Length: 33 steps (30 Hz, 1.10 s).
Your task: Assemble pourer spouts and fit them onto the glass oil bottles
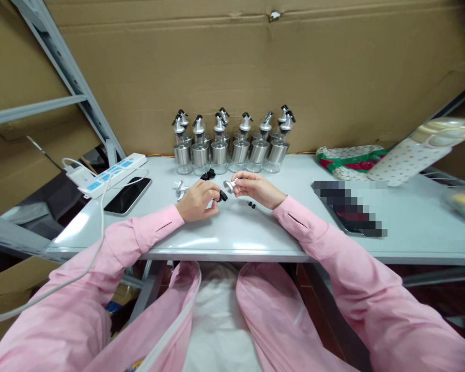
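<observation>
My left hand (199, 200) is closed on a small black plastic part (222, 196), held at its fingertips over the table. Close to it on the right, my right hand (258, 189) pinches a silver-grey pour spout cap (228, 186) with its round base turned toward the black part. A narrow gap separates the two pieces. Behind my left hand lie more black parts (208, 174) in a small pile. Loose silver-grey spout pieces (181, 190) sit at its left, partly hidden by the hand. Tiny black pieces (251, 205) rest below my right hand.
Several glass-and-steel oil bottles (219, 152) with spouts stand in rows at the back. On the left are a power strip (112, 174), a cable and a phone (128, 196). To the right lie a dark pixelated device (344, 209), a patterned cloth (346, 161) and a dotted container (408, 157).
</observation>
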Tool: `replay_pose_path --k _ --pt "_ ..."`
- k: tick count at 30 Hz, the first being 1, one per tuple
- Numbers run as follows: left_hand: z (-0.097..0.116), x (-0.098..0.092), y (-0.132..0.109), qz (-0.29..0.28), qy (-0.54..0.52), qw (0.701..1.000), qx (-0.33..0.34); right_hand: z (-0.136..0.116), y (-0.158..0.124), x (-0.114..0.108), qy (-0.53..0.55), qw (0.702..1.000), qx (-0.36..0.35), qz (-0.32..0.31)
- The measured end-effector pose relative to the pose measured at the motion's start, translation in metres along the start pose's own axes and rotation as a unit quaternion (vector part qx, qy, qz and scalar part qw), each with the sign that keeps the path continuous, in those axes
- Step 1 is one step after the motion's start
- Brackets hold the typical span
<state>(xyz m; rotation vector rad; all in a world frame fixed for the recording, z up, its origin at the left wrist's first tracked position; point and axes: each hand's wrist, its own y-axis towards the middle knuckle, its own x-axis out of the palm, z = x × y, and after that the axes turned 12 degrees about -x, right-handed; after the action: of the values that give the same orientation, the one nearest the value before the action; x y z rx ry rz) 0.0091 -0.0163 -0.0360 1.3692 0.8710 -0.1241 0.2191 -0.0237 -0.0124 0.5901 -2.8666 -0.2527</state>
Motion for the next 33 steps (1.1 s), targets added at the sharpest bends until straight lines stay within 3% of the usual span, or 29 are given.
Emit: replay_pose_path --k 18,28,33 --pt "0.0015 -0.0005 0.0013 -0.005 0.004 1.000 0.011 0.0026 0.0005 -0.0019 -0.007 0.999 -0.005 -0.049" --pt "-0.0023 0.0046 -0.0027 -0.041 -0.015 0.999 -0.033 0.0032 0.0005 -0.0037 -0.010 0.998 -0.009 -0.055" --pt "-0.0029 0.0056 -0.0061 -0.100 -0.043 0.990 -0.086 0.0020 -0.0013 -0.0022 -0.015 0.998 -0.021 -0.064"
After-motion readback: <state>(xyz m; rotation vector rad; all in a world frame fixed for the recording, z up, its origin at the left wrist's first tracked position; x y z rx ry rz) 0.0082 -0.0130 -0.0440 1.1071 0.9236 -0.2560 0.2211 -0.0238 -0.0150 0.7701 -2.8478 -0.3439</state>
